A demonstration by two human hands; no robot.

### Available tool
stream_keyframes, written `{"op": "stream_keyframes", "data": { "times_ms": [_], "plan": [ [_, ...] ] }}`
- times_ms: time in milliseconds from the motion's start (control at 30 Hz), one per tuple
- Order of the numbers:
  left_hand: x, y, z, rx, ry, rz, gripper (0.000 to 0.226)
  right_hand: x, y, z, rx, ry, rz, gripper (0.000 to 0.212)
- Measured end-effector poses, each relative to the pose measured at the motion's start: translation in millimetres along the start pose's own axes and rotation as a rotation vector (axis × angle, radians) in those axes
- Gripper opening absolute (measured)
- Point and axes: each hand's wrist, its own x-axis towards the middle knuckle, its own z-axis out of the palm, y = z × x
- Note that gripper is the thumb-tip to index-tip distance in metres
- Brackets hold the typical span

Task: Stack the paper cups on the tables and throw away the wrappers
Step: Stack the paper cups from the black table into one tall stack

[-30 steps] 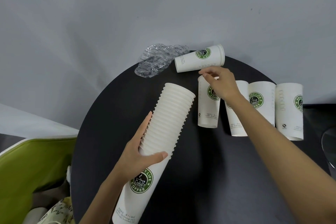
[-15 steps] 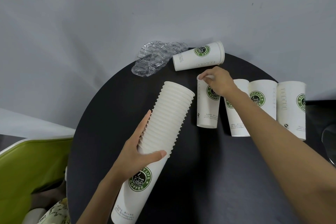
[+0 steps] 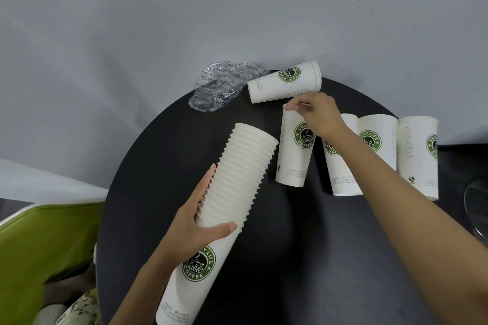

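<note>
**Round black table, one stack in hand**

Dark and round, the table (image 3: 290,258) fills the lower middle of the frame, against a pale grey wall, with a green seat (image 3: 45,245) at the lower left.

The left hand (image 3: 195,227) grips a tall stack of nested paper cups (image 3: 237,179) at centre left. Its thumb lies across the front and its fingers run up the far side. The stack leans with its open mouth toward the upper right.

The right hand (image 3: 317,116) reaches in from the lower right and pinches the rim of a single cup (image 3: 293,155) at centre. Three more cups (image 3: 377,145) stand in a row to that cup's right, rims toward the top of the frame. Another cup (image 3: 285,82) lies on its side at the table's far edge, just above the right hand. A crumpled clear wrapper (image 3: 224,84) sits beside that cup's base, hanging over the table's edge.
</note>
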Motion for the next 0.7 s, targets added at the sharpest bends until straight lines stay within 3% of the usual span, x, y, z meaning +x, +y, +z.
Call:
{"op": "stream_keyframes", "data": {
  "times_ms": [533,700],
  "plan": [
    [-26,4,-1,0.048,-0.005,0.020,0.102,-46,-51,-56,0.306,0.531,-0.221,0.021],
    [-33,4,0,0.075,-0.033,0.022,0.104,-58,-66,-55,0.426,0.567,-0.225,0.022]
  ]
}}
